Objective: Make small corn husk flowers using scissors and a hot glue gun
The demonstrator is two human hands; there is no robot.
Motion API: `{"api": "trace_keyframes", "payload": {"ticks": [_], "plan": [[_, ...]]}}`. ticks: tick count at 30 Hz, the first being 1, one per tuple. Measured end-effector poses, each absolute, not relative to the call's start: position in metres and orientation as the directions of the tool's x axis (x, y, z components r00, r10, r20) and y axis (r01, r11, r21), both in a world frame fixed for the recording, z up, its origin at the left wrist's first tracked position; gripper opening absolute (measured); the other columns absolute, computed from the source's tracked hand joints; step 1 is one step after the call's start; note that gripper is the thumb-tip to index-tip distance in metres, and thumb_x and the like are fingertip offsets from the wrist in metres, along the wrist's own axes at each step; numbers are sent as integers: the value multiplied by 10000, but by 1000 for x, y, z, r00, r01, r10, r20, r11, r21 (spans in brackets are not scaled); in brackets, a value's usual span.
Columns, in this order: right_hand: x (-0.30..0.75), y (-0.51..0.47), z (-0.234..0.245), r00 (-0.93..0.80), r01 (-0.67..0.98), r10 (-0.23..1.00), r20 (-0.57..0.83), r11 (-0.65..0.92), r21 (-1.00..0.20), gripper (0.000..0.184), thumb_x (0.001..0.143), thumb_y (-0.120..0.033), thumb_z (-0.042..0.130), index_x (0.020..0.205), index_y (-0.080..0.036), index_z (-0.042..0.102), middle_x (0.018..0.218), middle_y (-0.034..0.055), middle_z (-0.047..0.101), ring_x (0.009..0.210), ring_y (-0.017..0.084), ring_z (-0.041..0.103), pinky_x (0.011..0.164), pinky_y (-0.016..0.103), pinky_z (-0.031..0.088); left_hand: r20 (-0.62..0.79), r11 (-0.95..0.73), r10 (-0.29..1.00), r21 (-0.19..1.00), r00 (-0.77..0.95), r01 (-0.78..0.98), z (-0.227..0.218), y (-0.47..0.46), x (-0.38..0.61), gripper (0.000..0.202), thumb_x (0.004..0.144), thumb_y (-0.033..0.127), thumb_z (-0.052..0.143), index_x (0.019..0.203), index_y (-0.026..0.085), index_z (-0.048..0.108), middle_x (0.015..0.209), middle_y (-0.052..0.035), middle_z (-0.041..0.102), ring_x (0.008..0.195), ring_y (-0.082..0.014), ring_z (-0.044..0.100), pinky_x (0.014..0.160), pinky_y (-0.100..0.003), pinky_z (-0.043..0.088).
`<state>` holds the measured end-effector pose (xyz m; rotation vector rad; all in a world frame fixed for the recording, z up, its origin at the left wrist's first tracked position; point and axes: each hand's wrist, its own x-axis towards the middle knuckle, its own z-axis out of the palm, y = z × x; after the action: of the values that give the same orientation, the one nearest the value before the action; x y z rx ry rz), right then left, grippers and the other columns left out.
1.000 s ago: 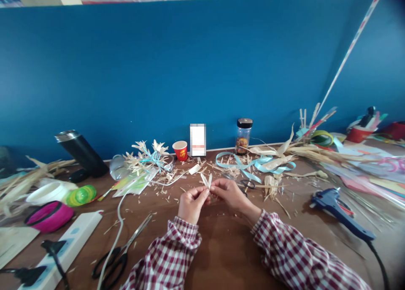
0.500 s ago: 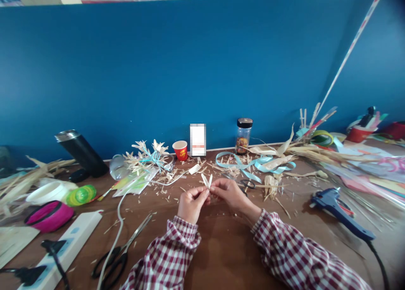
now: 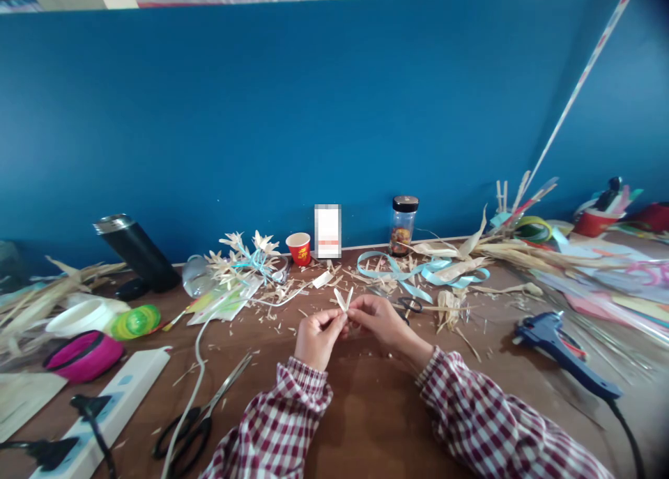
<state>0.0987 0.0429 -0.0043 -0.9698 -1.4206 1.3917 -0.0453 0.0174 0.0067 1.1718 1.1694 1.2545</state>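
Note:
Two pale, pointed pieces of dried husk point(image 3: 343, 299) stand up in a V shape between my fingertips. My left hand point(image 3: 318, 336) pinches their lower end between thumb and fingers. From the other side my right hand point(image 3: 381, 322) pinches the same base, its thumb and forefinger closed close to the left fingertips. The lower end of the husk petals is hidden by the fingers. Just behind my right hand lies a small pair of dark-handled scissors point(image 3: 410, 305), partly covered.
Left are large black-handled scissors point(image 3: 193, 423), a power strip point(image 3: 109, 409), a black flask point(image 3: 139, 252) and finished husk flowers point(image 3: 245, 256). Behind stand a red paper cup point(image 3: 300, 249) and a lidded jar point(image 3: 403, 228). Right lie blue ribbon point(image 3: 400, 277), a glue gun point(image 3: 559, 346) and husk strips.
Both hands keep their pinch on the husk petals, almost still. The whole view has shifted very slightly.

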Motion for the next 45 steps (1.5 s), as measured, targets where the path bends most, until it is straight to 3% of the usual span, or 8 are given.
{"api": "trace_keyframes", "payload": {"ticks": [11, 21, 28, 34, 45], "plan": [[95, 38, 1, -281, -47, 958, 65, 54, -997, 249, 704, -380, 631, 755, -141, 581, 616, -14, 571, 518, 79, 488, 485, 197, 376, 5, -13, 995, 996, -95, -90, 5, 17, -42, 226, 601, 329, 703, 710, 131, 694, 553, -32, 656, 494, -133, 589, 506, -232, 502], [94, 36, 7, -297, -14, 950, 101, 102, -995, 240, 725, -382, 608, 769, -147, 593, 588, -19, 566, 498, 76, 463, 470, 191, 360, 12, -16, 997, 998, -76, -57, 8, 17, -45, 234, 613, 321, 698, 730, 119, 691, 540, -26, 646, 492, -128, 579, 503, -225, 494], [97, 40, 0, -302, -79, 952, 42, 19, -997, 295, 712, -437, 610, 766, -148, 598, 612, -12, 570, 523, 80, 495, 472, 184, 371, -3, -5, 996, 996, -92, -85, 7, 17, -42, 287, 594, 347, 713, 751, 107, 704, 587, -45, 663, 506, -145, 593, 518, -263, 515], [97, 41, -2, -281, -73, 958, 66, 48, -996, 280, 700, -422, 627, 746, -147, 593, 619, -8, 576, 513, 77, 485, 472, 186, 372, 14, -18, 998, 998, -61, -68, 8, 16, -43, 267, 602, 353, 705, 747, 128, 709, 574, -30, 666, 509, -139, 595, 512, -241, 508], [97, 38, 0, -289, -75, 954, 82, 62, -995, 258, 718, -399, 617, 755, -144, 607, 615, -18, 580, 487, 67, 465, 479, 191, 368, -70, 50, 989, 988, -131, -149, 10, 14, -39, 249, 581, 299, 718, 722, 94, 699, 549, -42, 645, 496, -142, 593, 513, -267, 522]]}}
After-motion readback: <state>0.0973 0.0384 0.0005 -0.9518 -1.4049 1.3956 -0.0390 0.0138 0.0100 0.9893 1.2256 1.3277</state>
